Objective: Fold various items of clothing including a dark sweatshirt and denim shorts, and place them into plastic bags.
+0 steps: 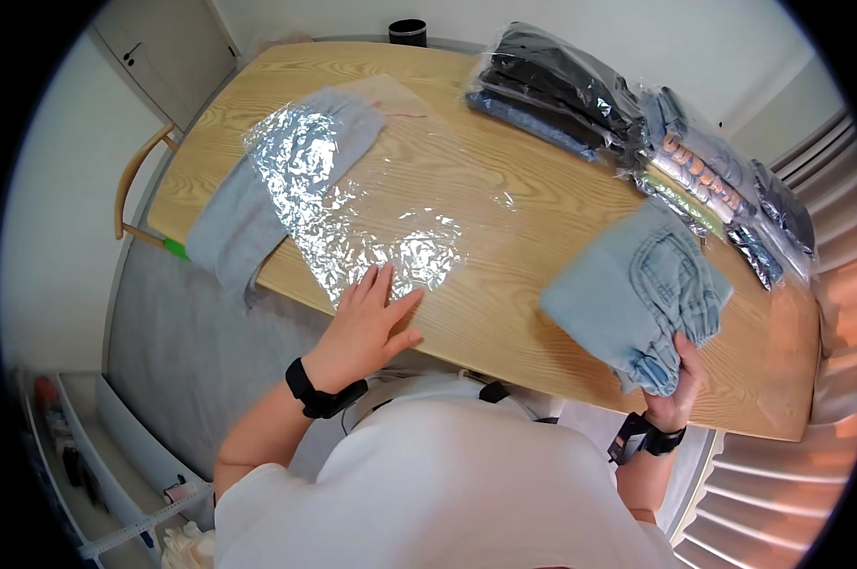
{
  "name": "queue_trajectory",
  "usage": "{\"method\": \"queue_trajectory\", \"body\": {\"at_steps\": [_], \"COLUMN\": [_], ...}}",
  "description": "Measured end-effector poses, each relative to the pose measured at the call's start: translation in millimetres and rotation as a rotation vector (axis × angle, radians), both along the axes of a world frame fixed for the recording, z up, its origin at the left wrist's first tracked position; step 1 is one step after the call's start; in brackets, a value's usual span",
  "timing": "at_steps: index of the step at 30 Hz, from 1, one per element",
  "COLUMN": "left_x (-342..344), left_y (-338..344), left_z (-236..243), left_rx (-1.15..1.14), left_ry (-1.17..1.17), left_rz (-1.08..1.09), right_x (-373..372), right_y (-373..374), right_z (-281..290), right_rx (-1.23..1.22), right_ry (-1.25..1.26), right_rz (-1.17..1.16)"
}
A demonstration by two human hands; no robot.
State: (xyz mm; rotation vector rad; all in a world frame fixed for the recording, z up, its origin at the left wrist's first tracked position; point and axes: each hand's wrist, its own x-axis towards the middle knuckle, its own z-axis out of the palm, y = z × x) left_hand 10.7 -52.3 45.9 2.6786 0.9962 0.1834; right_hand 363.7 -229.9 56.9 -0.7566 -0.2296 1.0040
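My left hand [375,308] lies with its fingers spread on the near edge of a clear plastic bag [419,228], which is flat and shiny on the table. Part of the bag covers a grey-blue garment [234,223] that hangs over the table's near left edge. At the right, my right hand [680,379] grips the lower corner of folded light-blue jeans [604,280]. Its thumb shows on top of the cloth; the other fingers are hidden underneath. The gathered waistband and a pocket face up.
Bagged folded clothes [561,85] in dark colours stand stacked at the back right of the wooden table [504,332]. More bagged garments [699,180] lie beside them. A black bin [408,33] is behind the table, a wooden chair [139,180] at its left, and a pale curtain [779,474] at the right.
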Motion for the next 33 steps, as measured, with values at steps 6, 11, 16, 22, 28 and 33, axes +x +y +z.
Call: {"method": "queue_trajectory", "body": {"at_steps": [6, 11, 16, 22, 28, 33], "left_x": [0.9, 1.2, 1.6, 12.9, 16.7, 21.8], "left_y": [-5.6, -3.3, -14.3, -26.4, -25.1, -34.2], "left_z": [-18.2, -21.9, -7.2, 4.0, 28.4, 24.7], "left_rx": [0.071, 0.070, 0.173, 0.149, 0.131, 0.251], "left_ry": [-0.056, -0.116, 0.060, 0.059, 0.121, 0.137], "left_rz": [0.163, 0.239, 0.208, 0.261, 0.126, 0.130], "right_x": [19.8, 18.1, 21.9, 25.5, 18.9, 8.2], "right_y": [9.1, 16.2, 19.2, 22.9, 24.7, 21.6], "right_z": [-4.1, 6.8, 9.8, 2.5, 12.0, 18.2], "right_rx": [-0.040, -0.043, -0.097, -0.101, -0.071, -0.066], "right_ry": [0.060, 0.085, 0.079, 0.110, 0.123, 0.128], "right_rz": [0.297, 0.430, 0.491, 0.490, 0.542, 0.485]}}
